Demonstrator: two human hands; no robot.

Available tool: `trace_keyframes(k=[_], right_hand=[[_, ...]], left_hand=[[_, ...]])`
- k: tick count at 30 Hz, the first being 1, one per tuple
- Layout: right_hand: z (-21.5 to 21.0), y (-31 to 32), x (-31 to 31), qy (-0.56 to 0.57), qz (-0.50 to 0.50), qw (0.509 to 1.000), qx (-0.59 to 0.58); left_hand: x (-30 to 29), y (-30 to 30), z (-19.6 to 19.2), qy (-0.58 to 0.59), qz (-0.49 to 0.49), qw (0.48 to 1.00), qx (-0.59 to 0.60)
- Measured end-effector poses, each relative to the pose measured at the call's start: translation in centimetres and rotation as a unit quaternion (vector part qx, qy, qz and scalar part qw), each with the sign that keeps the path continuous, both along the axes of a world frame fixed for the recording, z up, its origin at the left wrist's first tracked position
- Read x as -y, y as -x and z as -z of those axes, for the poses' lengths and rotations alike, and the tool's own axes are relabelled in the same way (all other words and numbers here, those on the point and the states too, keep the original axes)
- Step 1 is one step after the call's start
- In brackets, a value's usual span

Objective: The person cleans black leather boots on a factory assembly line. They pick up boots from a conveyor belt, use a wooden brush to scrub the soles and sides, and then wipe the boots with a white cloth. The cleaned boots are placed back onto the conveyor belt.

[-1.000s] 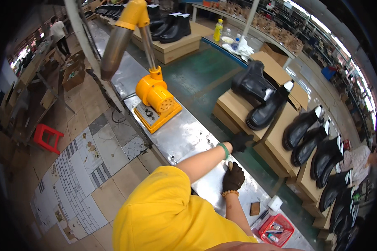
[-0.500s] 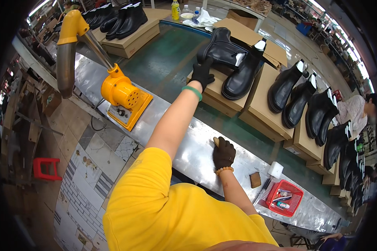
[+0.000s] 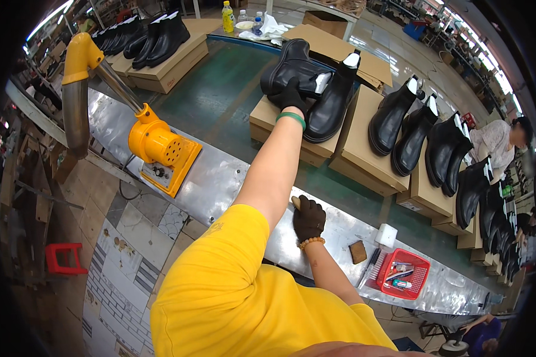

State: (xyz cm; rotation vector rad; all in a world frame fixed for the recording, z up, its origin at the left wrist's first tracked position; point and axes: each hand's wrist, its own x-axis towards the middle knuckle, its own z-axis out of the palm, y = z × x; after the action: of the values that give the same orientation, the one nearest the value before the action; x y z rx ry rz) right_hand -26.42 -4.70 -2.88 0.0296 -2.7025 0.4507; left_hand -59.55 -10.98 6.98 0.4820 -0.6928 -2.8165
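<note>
Tipped boot [image 3: 289, 64] lies near the left edge of the box [image 3: 278, 132], my left hand [image 3: 288, 97] on it — can't tell if fingers pinch. Weak grip could drop it — or knock the upright boot [image 3: 329, 110]. Right hand [image 3: 309, 219] curled; pinch unclear.

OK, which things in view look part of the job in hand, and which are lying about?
Seemingly in the job: tipped black boot, at the left hand; small pale object, in the right hand; box under the boot.

Apparently lying about: red basket, brown block, white block, red stool.
</note>
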Motion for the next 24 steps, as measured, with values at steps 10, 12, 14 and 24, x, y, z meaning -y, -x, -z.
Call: trace_keyframes(k=[10, 12, 14, 24], right_hand=[[1.2, 0.5, -0.6, -0.01, 0.003, 1.0, -0.021], [1.6, 0.6, 0.0, -0.014, -0.018, 1.0, -0.014], [1.7, 0.6, 0.2, -0.026, -0.015, 1.0, -0.005], [1.2, 0.8, 0.4, 0.097, 0.023, 0.995, 0.031]], left_hand=[[11.7, -11.3, -0.5, 0.057, 0.078, 0.97, -0.224], [16.2, -16.9, -2.5, 0.143, 0.038, 0.968, -0.203], [20.2, -21.0, -2.6, 0.208, 0.008, 0.96, -0.186], [27.4, -37.4, -9.6, 0.424, 0.09, 0.901, -0.008]])
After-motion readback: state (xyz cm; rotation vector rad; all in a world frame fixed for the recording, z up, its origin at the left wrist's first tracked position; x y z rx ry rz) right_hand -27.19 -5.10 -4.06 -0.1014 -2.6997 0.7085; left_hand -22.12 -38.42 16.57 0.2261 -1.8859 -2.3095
